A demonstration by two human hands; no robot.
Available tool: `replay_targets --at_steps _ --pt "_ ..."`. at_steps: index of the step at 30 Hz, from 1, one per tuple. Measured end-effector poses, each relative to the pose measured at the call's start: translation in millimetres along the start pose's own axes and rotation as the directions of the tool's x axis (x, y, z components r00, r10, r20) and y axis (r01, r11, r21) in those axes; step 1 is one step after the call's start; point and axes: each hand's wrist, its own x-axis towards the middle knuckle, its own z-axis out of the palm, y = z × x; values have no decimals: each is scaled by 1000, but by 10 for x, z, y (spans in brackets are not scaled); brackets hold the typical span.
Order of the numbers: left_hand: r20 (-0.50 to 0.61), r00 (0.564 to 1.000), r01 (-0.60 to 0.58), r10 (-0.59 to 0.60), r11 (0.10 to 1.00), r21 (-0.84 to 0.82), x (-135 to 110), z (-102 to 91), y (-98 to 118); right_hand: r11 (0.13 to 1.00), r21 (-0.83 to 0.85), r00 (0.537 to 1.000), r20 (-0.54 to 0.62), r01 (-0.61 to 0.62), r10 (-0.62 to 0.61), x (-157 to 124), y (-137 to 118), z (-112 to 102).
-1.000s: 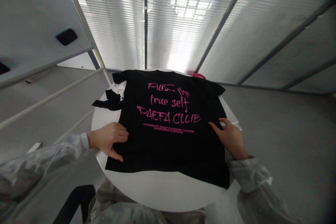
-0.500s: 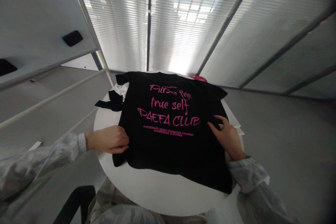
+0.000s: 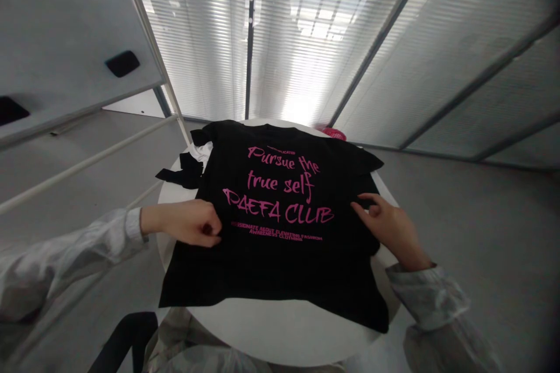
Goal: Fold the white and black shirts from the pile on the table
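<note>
"What was closest to the wearer?"

"Camouflage-looking trousers (image 3: 188, 332) at the bottom, with a curved black thing (image 3: 126, 332) at lower left. Past them came the bare near part of a round white table (image 3: 271, 326)."

"And on it?"

"A black T-shirt (image 3: 280, 262), spread out over most of the top, its hem toward the person and its collar at the far side. The left near corner reached past the rim."

"The hands?"

"One at each side of the shirt. The left hand (image 3: 188, 222) had its fingers curled in, tips near the thumb, over the shirt's left edge. I couldn't tell whether cloth was caught inside."

"The right hand (image 3: 389, 230)?"

"At the shirt's right side, thumb and forefinger only narrowly apart. Again, I couldn't tell if they pinched any fabric."

"What was printed there?"

"Pink lettering (image 3: 280, 183) between the hands and above: 'Pursue the true self' was readable."

"Farther off?"

"Black cloth (image 3: 179, 175) and white cloth (image 3: 202, 152) just beside the shirt on the left, a pink object (image 3: 335, 133) behind its right shoulder, then pale blinds (image 3: 297, 70)."
</note>
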Motion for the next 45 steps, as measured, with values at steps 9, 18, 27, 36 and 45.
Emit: replay_targets --at_steps 9,18,27,36,45 --pt "-387 916 67 105 911 406 868 29 -644 921 -34 919 77 389 -386 830 -542 510" --pt "-513 859 187 4 928 321 851 -368 -862 929 126 833 413 348 -368 1195 -199 585" --pt "-675 -8 645 -738 512 -567 549 -1413 -1888 940 286 926 268 185 -264 1640 -474 397" --pt "-598 73 644 -798 495 -583 554 -1612 -2054 958 115 959 -138 264 -247 1312 -587 919" --pt "-780 -74 644 -621 568 -513 534 -1885 -2020 956 120 959 -135 267 -251 1325 -560 933"
